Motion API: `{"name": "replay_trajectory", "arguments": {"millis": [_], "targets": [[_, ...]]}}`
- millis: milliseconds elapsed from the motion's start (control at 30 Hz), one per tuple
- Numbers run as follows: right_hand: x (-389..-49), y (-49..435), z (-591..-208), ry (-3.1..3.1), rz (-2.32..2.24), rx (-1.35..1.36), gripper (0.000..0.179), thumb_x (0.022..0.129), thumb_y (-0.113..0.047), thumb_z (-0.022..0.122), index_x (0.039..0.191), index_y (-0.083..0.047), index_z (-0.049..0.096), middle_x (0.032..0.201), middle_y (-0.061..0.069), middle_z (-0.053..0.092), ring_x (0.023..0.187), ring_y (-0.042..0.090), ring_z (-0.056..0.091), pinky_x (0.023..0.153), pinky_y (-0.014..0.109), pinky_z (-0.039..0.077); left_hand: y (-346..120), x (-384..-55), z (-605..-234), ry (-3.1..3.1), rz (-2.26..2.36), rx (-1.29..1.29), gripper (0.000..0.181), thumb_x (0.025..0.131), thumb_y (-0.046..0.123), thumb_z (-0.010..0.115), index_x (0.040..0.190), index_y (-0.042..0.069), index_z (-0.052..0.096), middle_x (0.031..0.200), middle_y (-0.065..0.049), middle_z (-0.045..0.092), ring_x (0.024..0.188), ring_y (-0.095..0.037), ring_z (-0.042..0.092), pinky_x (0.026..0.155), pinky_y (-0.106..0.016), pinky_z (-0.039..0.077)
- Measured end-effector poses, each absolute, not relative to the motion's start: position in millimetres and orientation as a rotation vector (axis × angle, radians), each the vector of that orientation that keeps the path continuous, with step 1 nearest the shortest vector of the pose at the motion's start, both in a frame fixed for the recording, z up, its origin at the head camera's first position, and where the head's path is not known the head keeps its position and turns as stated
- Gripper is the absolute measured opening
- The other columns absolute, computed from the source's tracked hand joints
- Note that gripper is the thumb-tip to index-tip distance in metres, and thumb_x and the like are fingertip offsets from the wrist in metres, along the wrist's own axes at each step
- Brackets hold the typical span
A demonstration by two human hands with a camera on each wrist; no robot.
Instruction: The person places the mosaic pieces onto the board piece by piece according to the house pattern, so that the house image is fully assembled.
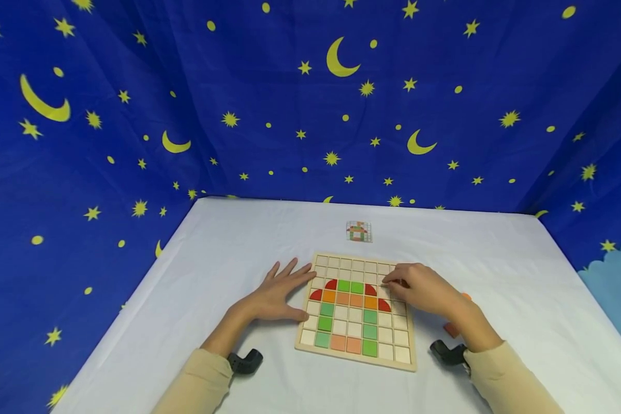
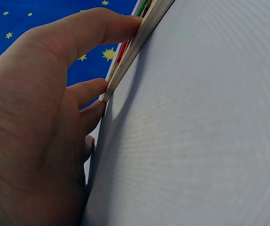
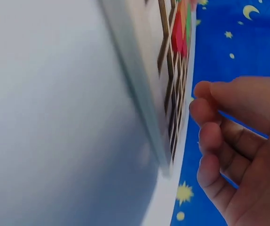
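Note:
A square wooden grid board [image 1: 354, 361] lies on the white table, partly filled with red quarter-round pieces [image 1: 384, 305] and green [image 1: 344, 286], orange [image 1: 329, 296] and salmon squares [image 1: 338, 343]. My left hand [image 1: 279, 292] spreads its fingers along the board's left side, with thumb and fingertips at the rim, as the left wrist view also shows. Over the board's upper right, my right hand [image 1: 419, 286] has its fingers curled. In the right wrist view its thumb [image 3: 241, 96] meets the index fingertip, and no piece shows between them.
Behind the board lies a small picture card [image 1: 359, 231] with a coloured grid pattern. Beside my right forearm, partly covered, are an orange piece [image 1: 466, 296] and a red-brown piece [image 1: 451, 329]. Blue star-printed cloth [image 1: 269, 144] hangs around the table.

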State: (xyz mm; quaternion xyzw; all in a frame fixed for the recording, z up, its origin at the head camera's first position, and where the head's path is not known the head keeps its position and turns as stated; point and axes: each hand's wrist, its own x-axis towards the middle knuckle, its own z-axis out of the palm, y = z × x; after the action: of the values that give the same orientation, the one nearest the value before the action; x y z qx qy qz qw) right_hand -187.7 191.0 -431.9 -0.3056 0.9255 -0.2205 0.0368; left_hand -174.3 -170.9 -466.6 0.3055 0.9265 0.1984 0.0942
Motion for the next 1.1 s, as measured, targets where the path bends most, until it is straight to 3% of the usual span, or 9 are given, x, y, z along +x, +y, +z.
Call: {"name": "replay_trajectory", "arguments": {"millis": [233,467,667,900,1100], "targets": [[-178,221,-435,2.823,-0.751,-0.784,0.019,0.09,-0.017,0.067,0.108,-0.014,0.073,0.087,-0.013,0.061,0.072,0.007,0.052,0.063,0.028,0.047,-171,-174,-468,2.749,0.592,0.911,0.093,0.075,0.064,0.066,0.152,0.026,0.03,0.159,0.005,0.017,0.145,-0.026,0.0,0.113,-0.052,-0.004],[-163,250,-437,2.818,-0.728,-0.674,0.02,0.09,-0.019,0.068,0.109,-0.016,0.072,0.085,-0.014,0.06,0.071,0.007,0.052,0.063,0.027,0.047,-170,-175,-469,2.756,0.575,0.907,0.094,0.075,0.064,0.066,0.153,0.027,0.029,0.159,0.006,0.016,0.146,-0.025,0.0,0.113,-0.051,-0.004],[-148,274,-442,2.805,-0.697,-0.625,0.019,0.086,-0.028,0.072,0.103,-0.02,0.072,0.085,-0.015,0.06,0.072,0.005,0.052,0.064,0.026,0.047,-169,-175,-470,2.751,0.584,0.914,0.094,0.075,0.066,0.065,0.153,0.027,0.029,0.159,0.006,0.016,0.146,-0.025,0.0,0.113,-0.051,-0.004],[-130,293,-445,2.809,-0.716,-0.64,0.041,0.081,-0.055,0.069,0.105,-0.022,0.07,0.076,-0.012,0.052,0.066,0.004,0.048,0.056,0.022,0.039,-171,-174,-469,2.76,0.593,0.899,0.093,0.075,0.064,0.066,0.152,0.028,0.03,0.159,0.006,0.017,0.146,-0.025,0.0,0.113,-0.051,-0.004],[-118,299,-446,2.75,-0.723,-0.592,0.04,0.077,-0.045,0.077,0.11,-0.023,0.068,0.075,-0.011,0.052,0.067,0.005,0.049,0.056,0.022,0.039,-170,-175,-469,2.76,0.583,0.894,0.094,0.074,0.064,0.066,0.153,0.027,0.029,0.159,0.007,0.016,0.146,-0.024,0.0,0.113,-0.05,-0.004]]}}
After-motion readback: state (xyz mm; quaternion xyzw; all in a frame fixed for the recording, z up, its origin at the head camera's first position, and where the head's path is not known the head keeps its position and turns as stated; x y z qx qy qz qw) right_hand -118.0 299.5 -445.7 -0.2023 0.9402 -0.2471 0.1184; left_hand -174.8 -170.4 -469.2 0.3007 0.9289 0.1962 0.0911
